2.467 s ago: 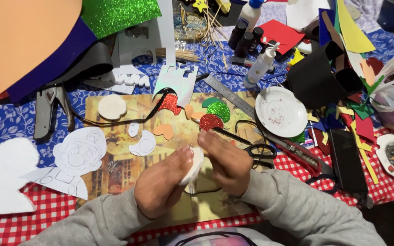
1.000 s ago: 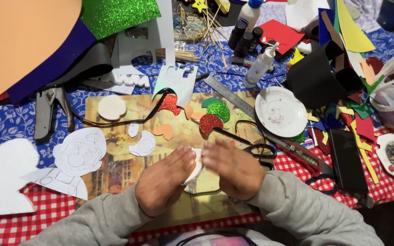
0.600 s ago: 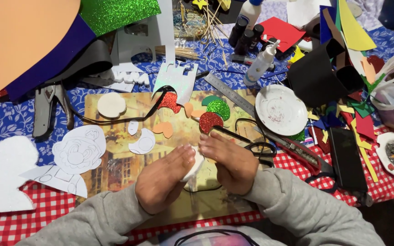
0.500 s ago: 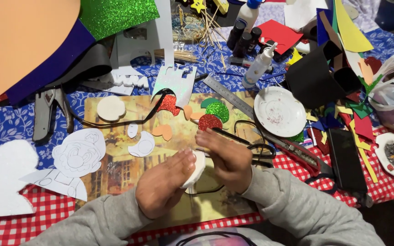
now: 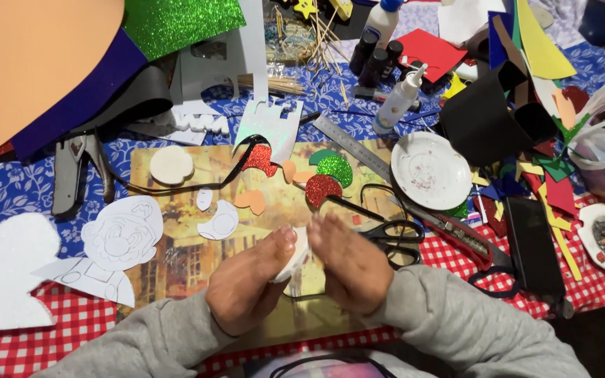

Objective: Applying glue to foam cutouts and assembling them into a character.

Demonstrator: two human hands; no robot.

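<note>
My left hand [image 5: 246, 287] and my right hand [image 5: 348, 269] meet over the picture mat [image 5: 176, 266] on the surface, and between them I pinch a small white foam piece [image 5: 294, 253]. My left grip grasps it with thumb and fingertips from the left; my right hand presses against its other side, palm turned inward, fingers close together. The piece is held just above the mat, near its lower middle, and most of it is hidden by my hands.

Just beside my right hand lie black-handled scissors [image 5: 386, 231], and beyond them a metal ruler [image 5: 351, 143] and a white plate [image 5: 430, 170]. Above my hands on the mat sit glitter shapes, one red half circle [image 5: 322, 189] touching a green one [image 5: 335, 168]. To the left lies a white cartoon-face cutout [image 5: 122, 234], with a round white foam disc [image 5: 171, 164] farther up. A glue bottle [image 5: 399, 98] stands tilted near the top of the blue flowered cloth [image 5: 8, 189]
</note>
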